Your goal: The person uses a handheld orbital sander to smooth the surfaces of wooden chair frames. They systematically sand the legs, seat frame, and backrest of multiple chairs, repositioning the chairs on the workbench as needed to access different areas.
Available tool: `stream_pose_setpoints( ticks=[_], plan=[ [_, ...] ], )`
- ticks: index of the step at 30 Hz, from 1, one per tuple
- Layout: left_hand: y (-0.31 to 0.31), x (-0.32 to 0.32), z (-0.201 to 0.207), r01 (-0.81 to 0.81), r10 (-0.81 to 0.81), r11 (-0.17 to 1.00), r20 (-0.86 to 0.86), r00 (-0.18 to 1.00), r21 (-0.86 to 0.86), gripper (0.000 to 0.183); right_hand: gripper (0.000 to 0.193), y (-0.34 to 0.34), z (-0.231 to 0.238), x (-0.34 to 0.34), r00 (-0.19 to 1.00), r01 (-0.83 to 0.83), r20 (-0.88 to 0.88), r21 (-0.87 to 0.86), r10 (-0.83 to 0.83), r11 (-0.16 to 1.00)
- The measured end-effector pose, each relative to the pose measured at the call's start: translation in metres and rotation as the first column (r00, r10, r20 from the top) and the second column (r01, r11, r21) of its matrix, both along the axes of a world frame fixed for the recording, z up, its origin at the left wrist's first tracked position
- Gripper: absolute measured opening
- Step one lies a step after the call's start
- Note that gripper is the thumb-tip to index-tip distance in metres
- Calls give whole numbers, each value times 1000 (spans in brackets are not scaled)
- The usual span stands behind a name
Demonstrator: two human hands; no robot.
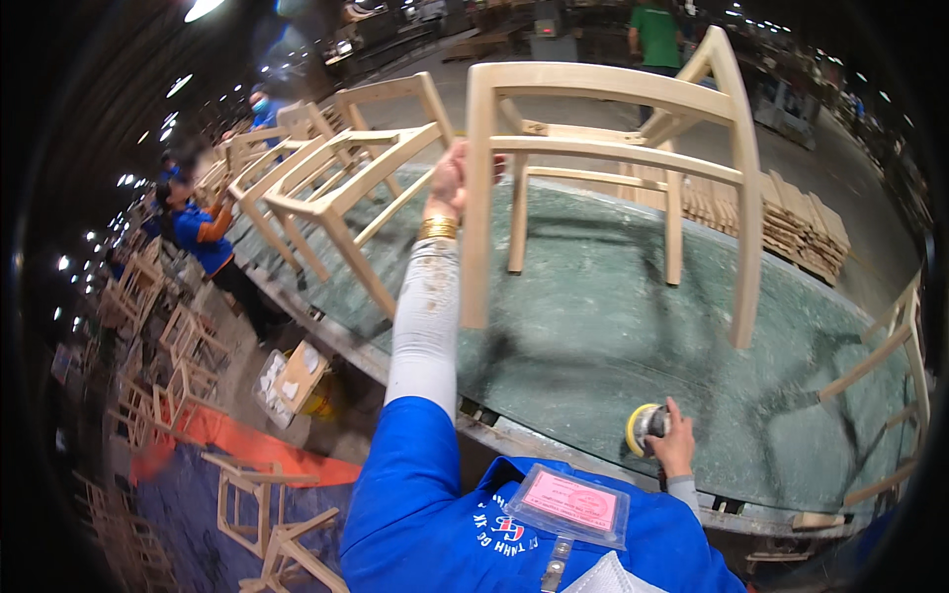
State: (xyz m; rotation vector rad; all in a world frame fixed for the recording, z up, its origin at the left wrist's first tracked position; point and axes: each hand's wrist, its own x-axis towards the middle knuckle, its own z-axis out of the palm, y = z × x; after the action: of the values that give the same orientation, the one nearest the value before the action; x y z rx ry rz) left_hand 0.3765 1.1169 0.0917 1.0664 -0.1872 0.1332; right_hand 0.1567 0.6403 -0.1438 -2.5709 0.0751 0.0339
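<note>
A bare wooden chair frame (613, 87) stands upright on the green-topped workbench (583, 371), straight in front of me. My left hand (451, 180) is closed round its left post, with fingertips showing on the far side. Near the front edge of the bench, my right hand (676, 447) grips a round sander (647, 429) with a black body and a yellow pad edge. The sander is apart from the chair frame and tilted, its pad facing left. Part of my right forearm is hidden by my blue shirt.
More wooden chair frames (331, 198) line the bench to the left; another frame (905, 341) is at the right edge. Stacked wood pieces (806, 222) lie beyond the bench. A person in blue (203, 232) works at the left. A box of white pieces (277, 387) stands below.
</note>
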Motion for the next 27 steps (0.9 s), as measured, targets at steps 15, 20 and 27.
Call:
stream_pose_setpoints(
  ticks=[15, 20, 27],
  plan=[
    [-59, -80, -7, 192, -150, 970, 253, 956, -150, 36, 54, 155, 52, 85, 885, -424, 80, 546, 459, 722],
    [-86, -102, -19, 320, -242, 927, 338, 909, -197, 44, 74, 209, 155, 29, 847, -495, 272, 719, 457, 488],
    [-20, -62, -109, -460, 463, 866, 32, 886, 198, 64, 72, 184, 129, 3, 869, -494, 379, 615, 320, 615]
  ],
)
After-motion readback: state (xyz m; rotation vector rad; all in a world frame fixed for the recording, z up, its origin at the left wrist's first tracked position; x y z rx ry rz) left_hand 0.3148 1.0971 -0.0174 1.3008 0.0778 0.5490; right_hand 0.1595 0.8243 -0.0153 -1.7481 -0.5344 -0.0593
